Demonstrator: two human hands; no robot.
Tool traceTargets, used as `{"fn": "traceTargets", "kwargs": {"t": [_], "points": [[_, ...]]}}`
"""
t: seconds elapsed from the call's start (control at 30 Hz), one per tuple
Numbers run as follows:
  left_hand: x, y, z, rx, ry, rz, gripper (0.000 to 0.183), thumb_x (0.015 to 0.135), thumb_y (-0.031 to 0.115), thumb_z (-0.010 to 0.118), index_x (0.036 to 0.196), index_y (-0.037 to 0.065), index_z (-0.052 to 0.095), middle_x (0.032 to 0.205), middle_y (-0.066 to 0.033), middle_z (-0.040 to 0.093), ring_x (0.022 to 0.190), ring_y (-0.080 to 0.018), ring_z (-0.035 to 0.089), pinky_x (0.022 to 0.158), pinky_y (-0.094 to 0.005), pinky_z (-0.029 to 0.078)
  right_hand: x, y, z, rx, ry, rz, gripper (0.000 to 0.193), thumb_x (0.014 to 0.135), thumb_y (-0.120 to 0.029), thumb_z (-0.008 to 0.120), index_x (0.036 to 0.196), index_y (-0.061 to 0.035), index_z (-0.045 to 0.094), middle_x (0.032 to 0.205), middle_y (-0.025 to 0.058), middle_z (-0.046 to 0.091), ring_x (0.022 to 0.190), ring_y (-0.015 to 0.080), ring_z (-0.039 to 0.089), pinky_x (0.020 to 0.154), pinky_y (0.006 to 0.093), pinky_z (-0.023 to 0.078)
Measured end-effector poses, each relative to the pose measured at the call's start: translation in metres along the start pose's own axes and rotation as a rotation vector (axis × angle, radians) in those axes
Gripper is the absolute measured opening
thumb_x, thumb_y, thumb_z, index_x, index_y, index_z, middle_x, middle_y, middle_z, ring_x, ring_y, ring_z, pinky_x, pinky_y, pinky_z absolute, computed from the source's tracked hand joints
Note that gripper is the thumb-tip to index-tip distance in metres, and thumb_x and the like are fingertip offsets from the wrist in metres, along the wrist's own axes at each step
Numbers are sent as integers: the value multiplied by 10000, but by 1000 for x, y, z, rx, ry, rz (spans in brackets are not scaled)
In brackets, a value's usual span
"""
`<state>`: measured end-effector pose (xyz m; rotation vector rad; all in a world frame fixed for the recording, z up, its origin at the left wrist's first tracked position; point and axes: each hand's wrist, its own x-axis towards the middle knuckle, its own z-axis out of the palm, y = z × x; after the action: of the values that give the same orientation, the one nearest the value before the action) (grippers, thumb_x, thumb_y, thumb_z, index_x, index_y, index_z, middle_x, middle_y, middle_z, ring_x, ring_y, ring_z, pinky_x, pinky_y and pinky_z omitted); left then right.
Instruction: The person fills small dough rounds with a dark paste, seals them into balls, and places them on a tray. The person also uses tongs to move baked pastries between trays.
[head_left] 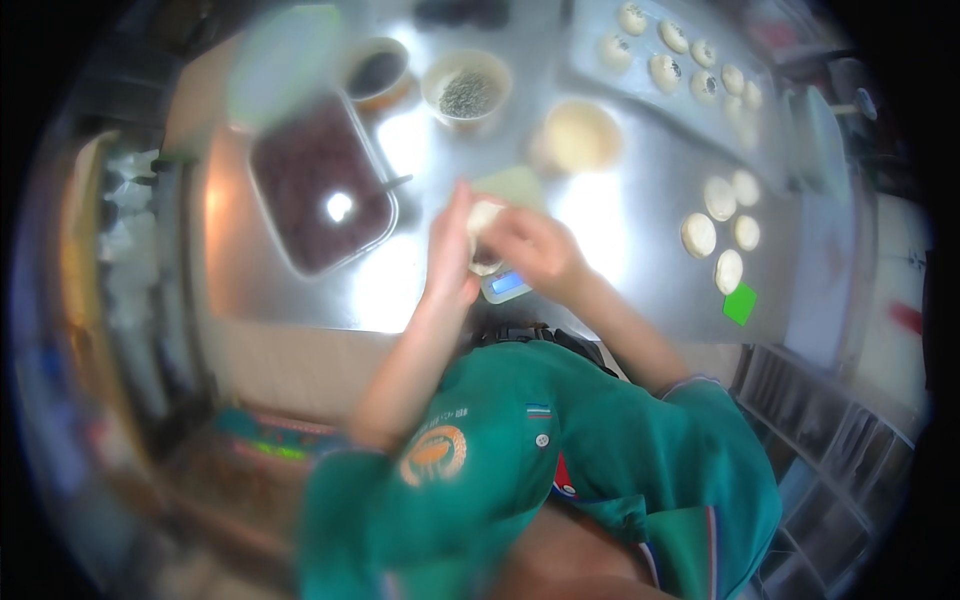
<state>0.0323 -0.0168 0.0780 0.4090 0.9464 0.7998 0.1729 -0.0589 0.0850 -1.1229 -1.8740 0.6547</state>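
Observation:
Between my two hands is a pale round of dough (484, 216), with a dark filling showing in its opening. My left hand (453, 245) cups it from the left, fingers pointing up. From the other side my right hand (542, 252) presses its bent fingers against the dough's edge; both hands are slightly blurred. Directly under them, partly hidden, stands a pale green kitchen scale (520, 186) with a lit blue display. To the left lies a rectangular metal tray of dark red-brown filling (305, 180), a utensil handle sticking out over its right rim.
Across the steel table (640, 200) stand a bowl of dark contents (376, 78), a bowl of greyish seeds (466, 90) and a bowl of pale yellow contents (580, 138). Several dough rounds (699, 235) lie right, beside a green scraper (740, 304). A baking tray (610, 80) holds topped buns.

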Motion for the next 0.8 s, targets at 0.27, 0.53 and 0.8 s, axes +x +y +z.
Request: {"fn": "traceTargets", "kwargs": {"t": [0.27,0.53,0.8], "points": [[-9,24,10,80,-200,109,799,987,646,183,1242,-11,560,1132,-153,632,1074,-231,596,941,-373,482,10,-11,-23,-199,128,-170,244,768,-18,677,1011,-14,651,955,101,617,780,241,638,642,328,525],[-4,-2,21,-53,-99,193,502,1033,444,375,1149,6,593,1056,-96,641,971,-178,613,852,-328,489,15,-30,-20,-192,276,109,172,793,0,696,963,-28,679,940,109,620,754,228,644,629,318,524],[-7,6,23,-21,-76,45,472,1018,438,437,1070,10,628,976,-96,657,913,-178,631,825,-318,496,8,-17,-19,-317,238,-218,226,714,-1,663,939,9,670,980,112,646,798,253,654,658,307,549]]}}
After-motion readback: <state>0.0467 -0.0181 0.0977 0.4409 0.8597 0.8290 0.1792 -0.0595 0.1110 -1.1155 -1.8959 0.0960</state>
